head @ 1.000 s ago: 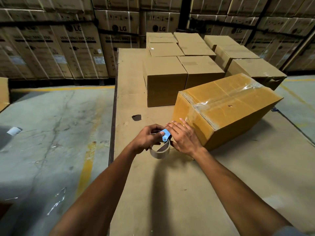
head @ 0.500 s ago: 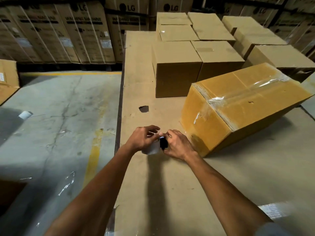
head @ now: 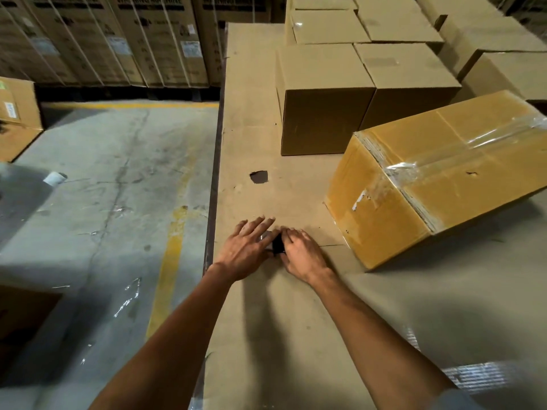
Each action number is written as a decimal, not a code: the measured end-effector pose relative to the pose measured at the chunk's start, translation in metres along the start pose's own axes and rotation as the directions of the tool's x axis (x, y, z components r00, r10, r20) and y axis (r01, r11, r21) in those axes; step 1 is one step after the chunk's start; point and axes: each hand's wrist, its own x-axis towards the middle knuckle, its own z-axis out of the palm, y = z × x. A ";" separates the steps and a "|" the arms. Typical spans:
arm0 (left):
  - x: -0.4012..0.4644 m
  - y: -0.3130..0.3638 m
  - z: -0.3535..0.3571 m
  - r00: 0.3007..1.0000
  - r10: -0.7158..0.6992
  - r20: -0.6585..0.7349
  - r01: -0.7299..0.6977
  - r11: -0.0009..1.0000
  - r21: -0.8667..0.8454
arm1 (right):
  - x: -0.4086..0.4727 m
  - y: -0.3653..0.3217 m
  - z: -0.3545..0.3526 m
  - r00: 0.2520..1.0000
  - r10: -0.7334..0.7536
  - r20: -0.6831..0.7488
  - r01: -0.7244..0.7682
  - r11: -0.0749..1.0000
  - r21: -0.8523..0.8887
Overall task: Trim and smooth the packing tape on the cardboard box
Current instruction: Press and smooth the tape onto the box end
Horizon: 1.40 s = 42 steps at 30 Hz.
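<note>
The yellowish cardboard box (head: 444, 184) lies tilted on the table at the right. Clear packing tape (head: 405, 173) runs along its top seam, crumpled where it folds over the near end. Both my hands are down on the table, left of the box and apart from it. My left hand (head: 245, 250) lies over a tape roll (head: 266, 239), fingers stretched forward, hiding most of it. My right hand (head: 302, 255) pinches a small dark cutter piece (head: 277, 247) at the roll's side.
Plain brown boxes (head: 322, 96) stand in rows at the back of the cardboard-covered table (head: 281, 321), which has a small hole (head: 259, 176). The table's left edge drops to a concrete floor (head: 103, 202) with yellow lines. Tall appliance cartons (head: 133, 39) line the far wall.
Both hands have drawn back from the box's near end with the tape roll and lowered it onto the table. The view has tilted down and left.
</note>
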 end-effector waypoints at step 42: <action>0.140 0.143 -0.136 0.955 0.085 -0.283 -0.179 0.930 -0.323 | -0.134 0.096 -0.217 0.788 0.538 -0.300 -0.555 0.831 0.033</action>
